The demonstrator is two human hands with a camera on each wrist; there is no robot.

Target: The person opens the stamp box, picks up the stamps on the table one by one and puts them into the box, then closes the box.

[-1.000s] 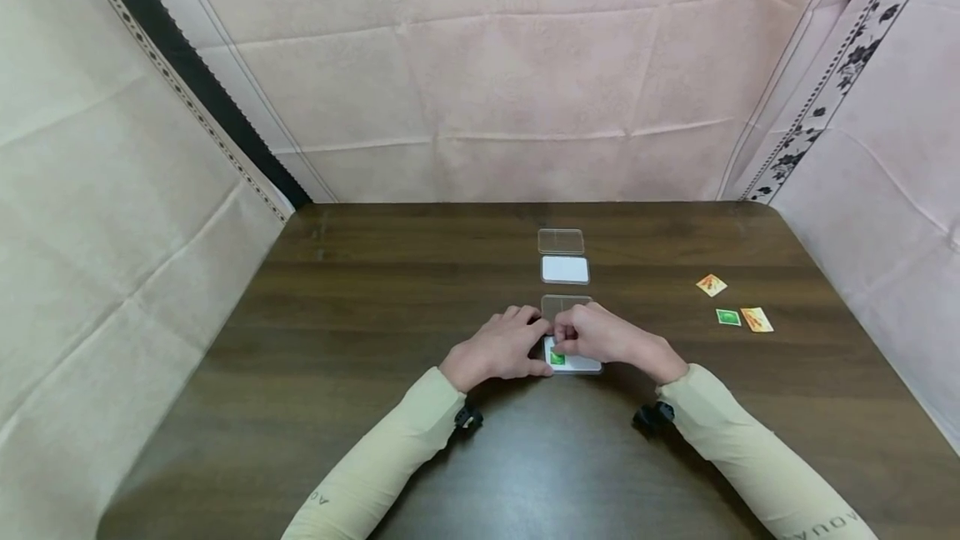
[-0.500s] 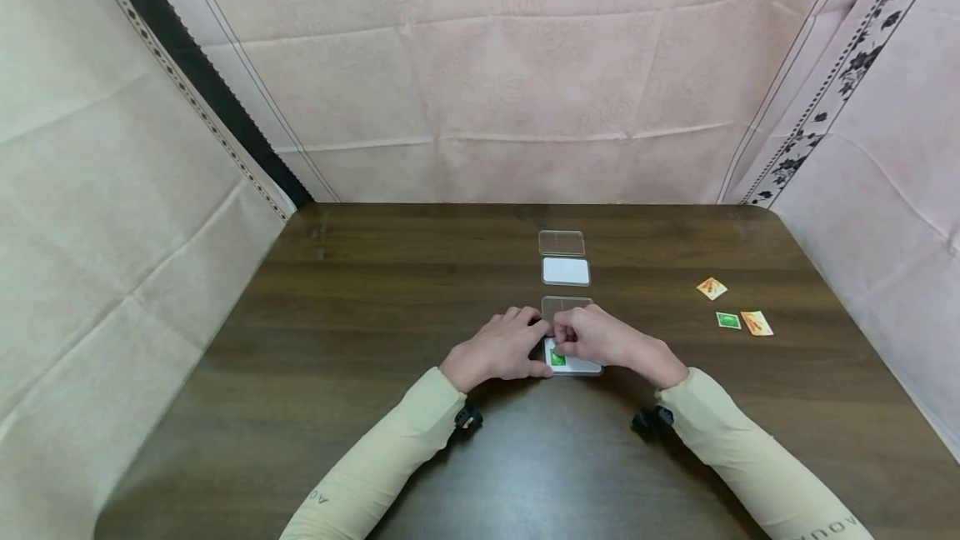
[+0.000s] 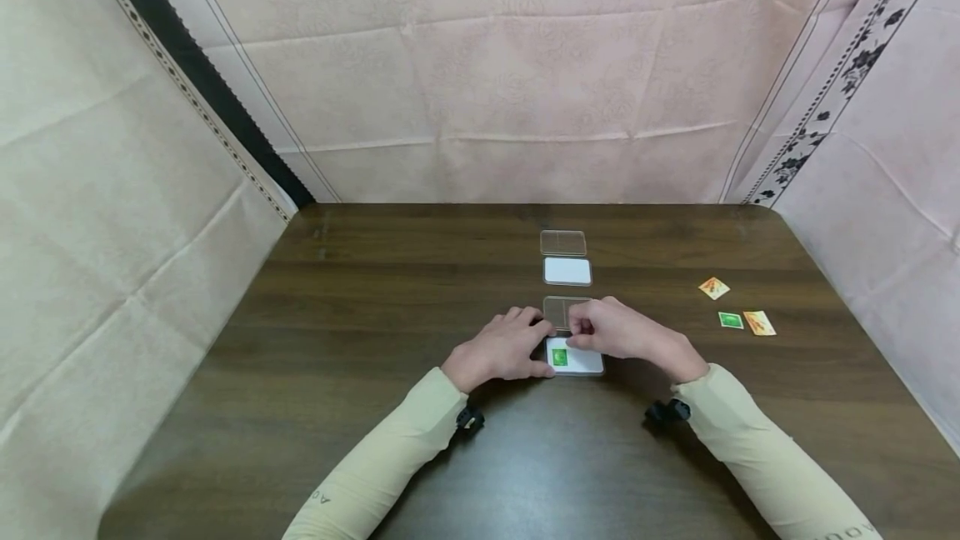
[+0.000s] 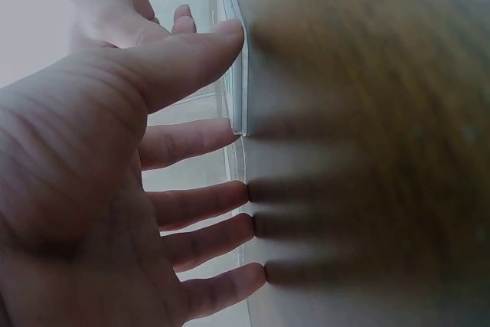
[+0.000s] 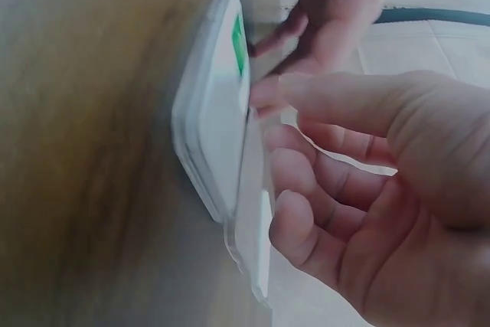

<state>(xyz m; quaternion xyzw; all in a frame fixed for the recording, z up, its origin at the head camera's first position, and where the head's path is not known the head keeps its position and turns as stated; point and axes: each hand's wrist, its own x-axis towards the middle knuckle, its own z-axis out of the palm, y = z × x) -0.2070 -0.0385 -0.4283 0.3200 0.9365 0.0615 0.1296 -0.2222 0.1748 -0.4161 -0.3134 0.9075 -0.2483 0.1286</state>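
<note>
A small flat case [image 3: 585, 365] lies with its white half toward the person and its clear lid [image 3: 557, 308] folded out beyond. On the white half's left part sits a green stamp-like piece [image 3: 560, 357], seen edge-on in the right wrist view. My left hand [image 3: 502, 347] spreads along the case's left side. Its thumb touches the near corner, the index finger is at the far corner, and the other fingertips rest near the lid. Over the case's far right part, my right hand [image 3: 622, 330] has loosely curled fingers with nothing visible between them and the thumb.
Farther back lies a second case with a white half [image 3: 567, 272] and a clear lid [image 3: 563, 242]. To the right are an orange picture piece [image 3: 714, 288], a green piece [image 3: 731, 320] and another orange one [image 3: 760, 323]. Pale cloth [image 3: 525, 90] hangs behind the wooden table.
My right hand has shifted right, off the green piece, so that piece now shows fully on the white half. The left hand keeps its place at the case.
</note>
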